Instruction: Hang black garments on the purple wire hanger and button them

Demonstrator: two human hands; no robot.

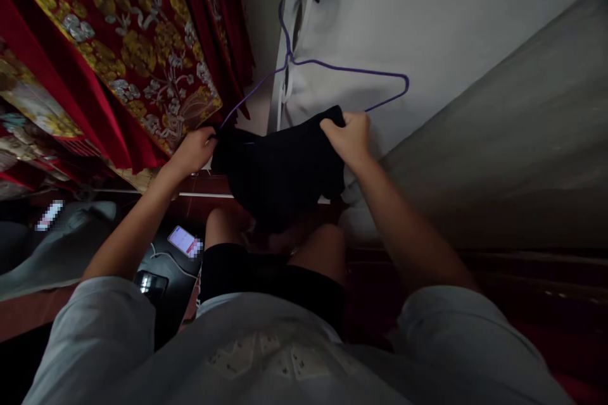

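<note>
A purple wire hanger hangs by its hook in front of me, tilted, with its right arm bare. A black garment is stretched below it between my hands. Its left end is over the hanger's lower left part, and its exact kind is too dark to tell. My left hand is closed on the garment's left edge, close to the hanger's left arm. With thumb and fingers, my right hand pinches the garment's upper right corner, just under the hanger's lower bar.
Red curtains with gold and silver flowers hang at the left. A white panel stands behind the hanger, with a grey surface to the right. A lit phone, a cable and a dark phone lie on a black seat at lower left.
</note>
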